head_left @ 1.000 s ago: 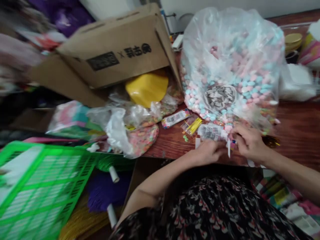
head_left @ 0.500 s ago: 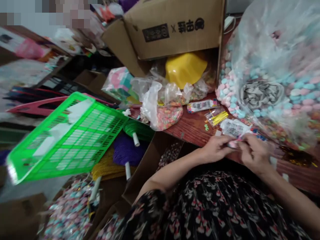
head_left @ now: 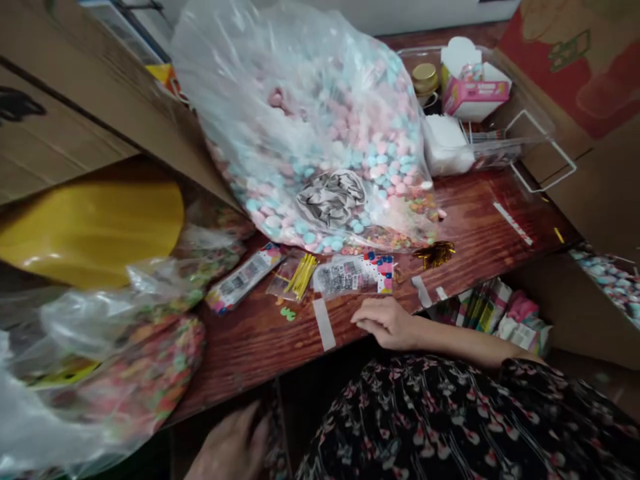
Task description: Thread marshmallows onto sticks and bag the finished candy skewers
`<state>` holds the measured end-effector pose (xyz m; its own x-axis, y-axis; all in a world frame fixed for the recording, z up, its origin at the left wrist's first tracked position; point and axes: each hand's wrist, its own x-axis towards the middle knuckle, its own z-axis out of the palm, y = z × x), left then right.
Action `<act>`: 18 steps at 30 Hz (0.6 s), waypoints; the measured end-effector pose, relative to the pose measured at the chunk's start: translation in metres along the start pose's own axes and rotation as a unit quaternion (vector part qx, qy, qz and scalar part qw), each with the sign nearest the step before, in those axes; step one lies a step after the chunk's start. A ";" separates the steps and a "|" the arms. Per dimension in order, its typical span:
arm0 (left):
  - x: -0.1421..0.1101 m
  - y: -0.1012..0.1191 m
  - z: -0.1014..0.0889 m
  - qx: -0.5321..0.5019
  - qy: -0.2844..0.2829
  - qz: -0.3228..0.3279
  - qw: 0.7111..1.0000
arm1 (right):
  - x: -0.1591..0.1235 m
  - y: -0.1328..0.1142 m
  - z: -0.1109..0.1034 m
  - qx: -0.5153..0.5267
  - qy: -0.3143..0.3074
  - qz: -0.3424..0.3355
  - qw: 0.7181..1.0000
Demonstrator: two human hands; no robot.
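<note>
My left hand point(head_left: 231, 443) is low in the head view, below the table edge and blurred by motion. Its thumb and fingers look apart, with nothing visible between them. Beside it, an opening under the table holds dim small items that I cannot make out. My right hand point(head_left: 384, 323) rests at the table's front edge, its fingers curled and pressed together with nothing showing in them. Behind it lies a clear printed packet point(head_left: 347, 275). To the left are a small bag of yellow twist ties point(head_left: 301, 277) and a stack of printed labels or packets point(head_left: 245, 277).
A large clear bag of pink and blue candies point(head_left: 320, 133) fills the table's back. Bags of coloured pieces point(head_left: 165, 373) and a yellow scoop-like thing point(head_left: 100, 230) stand left, by a carton point(head_left: 60, 120). A clear tray point(head_left: 530, 127) sits back right. White tape point(head_left: 324, 325) sticks to the edge.
My view has swung right. My hands, together on a small pinkish thing before, are now apart: the left has dropped below the table edge, the right stays at the edge. The pinkish thing is out of sight.
</note>
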<state>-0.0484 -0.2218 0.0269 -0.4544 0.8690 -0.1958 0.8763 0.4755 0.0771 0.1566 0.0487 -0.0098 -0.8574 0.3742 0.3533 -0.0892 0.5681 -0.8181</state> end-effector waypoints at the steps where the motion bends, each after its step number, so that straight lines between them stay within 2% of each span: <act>1: 0.024 0.019 -0.004 -0.020 0.035 0.057 0.998 | -0.007 0.003 -0.008 -0.007 0.036 0.011 0.999; 2: 0.051 0.041 -0.007 -0.034 0.079 0.124 0.989 | -0.013 0.004 -0.015 -0.016 0.070 0.017 0.997; 4: 0.108 0.090 -0.012 -0.028 0.092 0.249 0.964 | -0.024 0.006 -0.028 -0.047 0.125 0.023 0.991; 5: 0.133 0.113 -0.015 -0.010 0.084 0.287 0.954 | -0.029 0.007 -0.034 -0.072 0.149 0.020 0.986; 7: 0.169 0.150 -0.018 0.042 0.057 0.314 0.947 | -0.041 0.012 -0.052 -0.135 0.189 0.017 0.972; 8: 0.181 0.161 -0.018 0.069 0.047 0.316 0.945 | -0.048 0.015 -0.063 -0.172 0.204 0.024 0.963; 10: 0.195 0.170 -0.015 0.110 0.047 0.309 0.943 | -0.064 0.025 -0.091 -0.243 0.229 0.051 0.941; 14: 0.202 0.157 -0.005 0.124 0.110 0.293 0.942 | -0.085 0.045 -0.153 -0.315 0.281 0.120 0.899; 16: 0.203 0.151 -0.003 0.114 0.131 0.288 0.942 | -0.078 0.050 -0.182 -0.332 0.293 0.129 0.887; 18: 0.205 0.149 -0.004 0.101 0.135 0.286 0.943 | -0.060 0.050 -0.209 -0.382 0.267 0.133 0.874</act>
<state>-0.0113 0.0276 0.0022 0.1022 0.9915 0.0804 0.9907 -0.0941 -0.0983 0.3096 0.2078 0.0234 -0.4183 0.7410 0.5254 0.6177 0.6561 -0.4336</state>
